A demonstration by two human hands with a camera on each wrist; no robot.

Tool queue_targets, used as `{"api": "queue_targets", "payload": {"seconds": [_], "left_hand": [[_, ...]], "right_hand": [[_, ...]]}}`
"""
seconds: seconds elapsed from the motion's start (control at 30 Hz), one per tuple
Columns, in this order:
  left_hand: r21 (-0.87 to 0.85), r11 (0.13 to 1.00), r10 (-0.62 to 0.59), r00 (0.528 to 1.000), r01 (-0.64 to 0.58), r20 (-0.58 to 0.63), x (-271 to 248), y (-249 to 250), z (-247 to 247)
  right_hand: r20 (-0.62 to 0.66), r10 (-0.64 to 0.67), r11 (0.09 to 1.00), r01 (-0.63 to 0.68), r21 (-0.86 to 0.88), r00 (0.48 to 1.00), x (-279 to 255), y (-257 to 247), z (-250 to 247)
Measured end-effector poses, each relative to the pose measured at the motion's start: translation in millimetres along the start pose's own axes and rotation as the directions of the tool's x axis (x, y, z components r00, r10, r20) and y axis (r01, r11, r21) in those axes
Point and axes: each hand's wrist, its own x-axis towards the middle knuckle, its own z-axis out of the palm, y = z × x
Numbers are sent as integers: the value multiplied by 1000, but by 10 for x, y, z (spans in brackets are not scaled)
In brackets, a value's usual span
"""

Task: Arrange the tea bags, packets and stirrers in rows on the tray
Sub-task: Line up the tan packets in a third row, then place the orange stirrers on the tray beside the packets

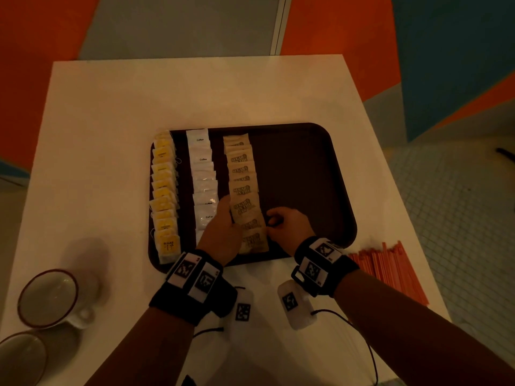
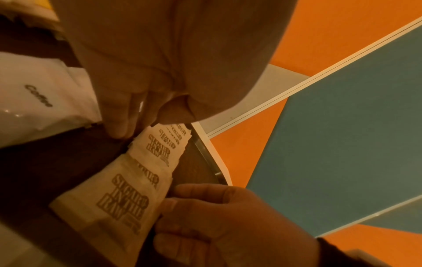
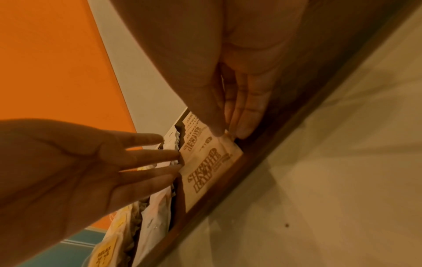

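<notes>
A dark brown tray (image 1: 301, 174) holds three rows: yellow tea bags (image 1: 164, 190) at the left, white coffee packets (image 1: 203, 176) in the middle, brown sugar packets (image 1: 242, 188) beside them. My left hand (image 1: 223, 215) lays straight fingers (image 3: 150, 155) against the left edge of the sugar row's near end. My right hand (image 1: 281, 221) is at the row's right edge, thumb and fingers (image 3: 242, 126) pinching the corner of a sugar packet (image 3: 210, 166). Orange stirrers (image 1: 390, 271) lie loose on the table, right of the tray.
The tray sits on a white table (image 1: 167, 93), its right half bare. Two white cups (image 1: 47, 298) with dark rims stand at the near left corner. The stirrers reach close to the table's right edge.
</notes>
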Motion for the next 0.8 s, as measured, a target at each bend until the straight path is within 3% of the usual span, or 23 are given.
{"api": "queue_targets", "payload": {"seconds": [0.4,0.67,0.8], "left_hand": [[-79,997,-16,1000,16,-5,36,21,14],[-52,998,-28,1000,28,7,-161,-13,61],[20,998,63,998,-63,-27,-399,4,44]], "right_hand": [[-16,-81,997,81,-17,997,8,-85,-59],[24,-33,999,33,-11,999,-66,-6,-6],[52,-54,997,51,53,997,-257,109,-103]]}}
